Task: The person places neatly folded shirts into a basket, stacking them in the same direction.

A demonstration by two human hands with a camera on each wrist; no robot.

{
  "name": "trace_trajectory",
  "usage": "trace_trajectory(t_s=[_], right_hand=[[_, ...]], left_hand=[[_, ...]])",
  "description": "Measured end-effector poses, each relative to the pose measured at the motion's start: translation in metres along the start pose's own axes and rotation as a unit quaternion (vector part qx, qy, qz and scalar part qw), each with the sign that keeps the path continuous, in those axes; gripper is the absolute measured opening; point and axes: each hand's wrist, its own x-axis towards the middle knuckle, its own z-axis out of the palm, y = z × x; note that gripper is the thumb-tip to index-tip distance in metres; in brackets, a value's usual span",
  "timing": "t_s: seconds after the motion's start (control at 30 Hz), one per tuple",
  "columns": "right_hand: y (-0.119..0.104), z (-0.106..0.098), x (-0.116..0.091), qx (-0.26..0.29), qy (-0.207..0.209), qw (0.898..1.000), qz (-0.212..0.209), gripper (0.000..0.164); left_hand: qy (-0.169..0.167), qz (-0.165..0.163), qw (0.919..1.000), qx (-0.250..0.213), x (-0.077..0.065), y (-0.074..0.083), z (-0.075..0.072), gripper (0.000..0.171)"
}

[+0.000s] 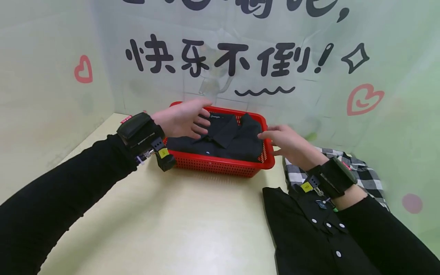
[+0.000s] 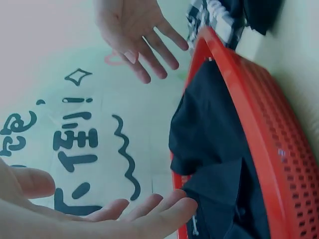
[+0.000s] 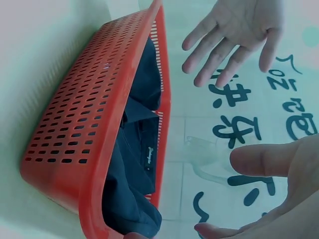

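A folded black shirt lies collar up inside a red plastic basket at the back of the table. Over the basket's left part hovers my left hand, its fingers apart and loosely bent, holding nothing. At the right rim is my right hand, fingers relaxed; in the head view I cannot tell if they touch the rim. Both hands show empty in the left wrist view. The shirt's collar label is visible in the right wrist view.
Another folded black shirt with pale buttons lies on the table at the front right, under my right forearm. Behind it is a black-and-white checked shirt. A printed sheet stands behind the basket, and a side panel rises at the left.
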Motion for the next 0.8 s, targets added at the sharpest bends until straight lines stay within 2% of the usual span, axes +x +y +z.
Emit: trace_trajectory(t_s=[0.13,0.27,0.4,0.47,0.53,0.63,0.7,0.73,0.8], right_hand=[[0.006,-0.003,-0.008,-0.007,0.0,1.0,-0.011,0.066],[0.014,-0.008,-0.018,-0.033,0.019,0.999,-0.024,0.071],[0.023,-0.012,-0.026,-0.107,0.049,0.992,-0.037,0.072],[0.029,-0.014,-0.03,-0.165,0.05,0.984,-0.046,0.069],[0.037,-0.016,-0.034,-0.246,0.028,0.966,-0.077,0.063],[0.052,-0.017,-0.04,-0.367,-0.037,0.921,-0.129,0.056],[0.062,-0.015,-0.045,-0.415,-0.068,0.893,-0.159,0.057],[0.066,-0.014,-0.049,-0.429,-0.076,0.885,-0.165,0.06],[0.074,-0.011,-0.056,-0.442,-0.07,0.878,-0.169,0.067]], left_hand=[[-0.005,0.017,0.9996,-0.021,-0.004,-0.005,0.009,0.06],[-0.043,0.049,0.9971,-0.038,-0.01,-0.015,0.02,0.055],[-0.088,0.064,0.9928,-0.051,-0.017,-0.031,0.033,0.053],[-0.104,0.062,0.9907,-0.064,-0.02,-0.041,0.041,0.052],[-0.118,0.058,0.9882,-0.078,-0.021,-0.05,0.049,0.051],[-0.133,0.051,0.9853,-0.095,-0.022,-0.064,0.059,0.05],[-0.137,0.046,0.9847,-0.097,-0.02,-0.073,0.065,0.049],[-0.137,0.042,0.9848,-0.098,-0.019,-0.079,0.068,0.049],[-0.138,0.036,0.9846,-0.102,-0.016,-0.089,0.074,0.049]])
